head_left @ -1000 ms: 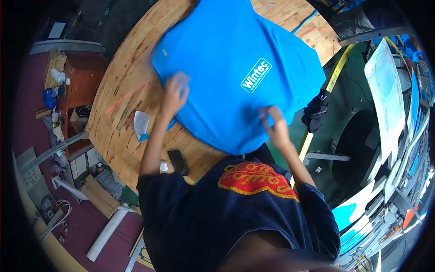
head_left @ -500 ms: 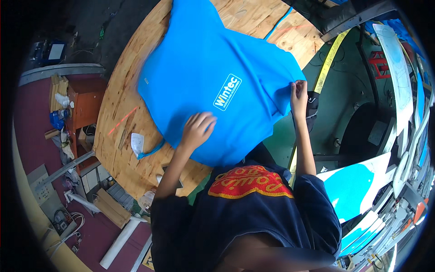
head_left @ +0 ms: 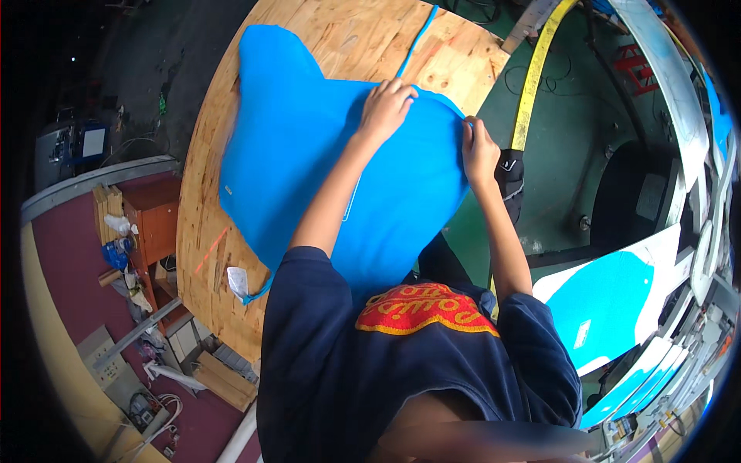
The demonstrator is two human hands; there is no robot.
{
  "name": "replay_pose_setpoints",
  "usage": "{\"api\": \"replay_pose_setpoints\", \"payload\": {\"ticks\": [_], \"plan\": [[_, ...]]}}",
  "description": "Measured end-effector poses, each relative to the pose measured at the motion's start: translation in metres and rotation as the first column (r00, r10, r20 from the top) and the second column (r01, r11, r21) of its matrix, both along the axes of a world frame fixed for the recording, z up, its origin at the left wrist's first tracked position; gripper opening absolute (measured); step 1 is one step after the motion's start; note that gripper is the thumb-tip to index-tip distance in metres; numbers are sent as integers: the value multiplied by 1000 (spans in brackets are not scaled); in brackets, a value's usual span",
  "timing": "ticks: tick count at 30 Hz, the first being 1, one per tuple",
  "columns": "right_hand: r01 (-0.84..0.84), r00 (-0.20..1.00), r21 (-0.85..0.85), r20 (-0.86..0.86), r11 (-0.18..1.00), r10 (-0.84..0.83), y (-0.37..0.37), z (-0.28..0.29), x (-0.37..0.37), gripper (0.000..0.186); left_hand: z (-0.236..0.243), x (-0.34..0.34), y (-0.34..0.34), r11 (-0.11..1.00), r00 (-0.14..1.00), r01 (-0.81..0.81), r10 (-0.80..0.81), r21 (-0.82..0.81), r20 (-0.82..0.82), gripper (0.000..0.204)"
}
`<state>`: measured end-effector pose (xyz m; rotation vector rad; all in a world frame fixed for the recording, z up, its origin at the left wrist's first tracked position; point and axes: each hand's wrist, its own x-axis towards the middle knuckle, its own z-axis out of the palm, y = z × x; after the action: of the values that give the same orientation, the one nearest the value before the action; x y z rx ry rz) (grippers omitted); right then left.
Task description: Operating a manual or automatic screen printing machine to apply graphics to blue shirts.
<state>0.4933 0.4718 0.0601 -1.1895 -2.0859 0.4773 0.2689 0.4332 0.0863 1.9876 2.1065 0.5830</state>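
Wood, pale and streaked with dark grain, makes up the broad counter [head_left: 363,38], which runs from about 12 o'clock round to 8, taking the middle of the view as the dial's centre. On it lies a blue cloth [head_left: 289,131], filling the centre, rounded off in a lobe at 11 o'clock and overhanging the counter toward 3. The fabric looks smooth, matt and supple, with soft creases.

The step in hand appears to be managing the cloth's far edge; shifting that edge would call for even tension between two points, since such limp material could easily pucker.

At 6 o'clock is the person's dark navy shirt [head_left: 401,370], carrying a red and yellow patch. A flat white-and-blue panel [head_left: 610,297] stands at 4 o'clock, and a narrow yellow bar [head_left: 534,85] slants at 1.

The left hand [head_left: 384,108] is at 12 o'clock, its fingers bent over the edge; whether they pinch it I cannot tell. At 2 o'clock, the right hand [head_left: 480,150] has its fingers closed on the hem.

Smaller again, a thin blue cord [head_left: 417,40] trails toward 12 o'clock, and a white tag [head_left: 237,282] lies at 8.
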Motion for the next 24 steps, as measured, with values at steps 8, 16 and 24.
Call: {"api": "replay_pose_setpoints", "payload": {"ticks": [8,16,24], "plan": [[269,955,-206,-71,941,-288,3,-13,6,15,3,74,-80,988,1000,-2,0,153,10,49],[-159,917,20,373,987,140,-86,-23,50,52,-1,188,-274,904,921,332,-372,-268,-114,57],[-8,998,-190,64,982,20,-200,-18,89,56,-1,195,-383,973,963,231,-227,10,-142,44]]}}
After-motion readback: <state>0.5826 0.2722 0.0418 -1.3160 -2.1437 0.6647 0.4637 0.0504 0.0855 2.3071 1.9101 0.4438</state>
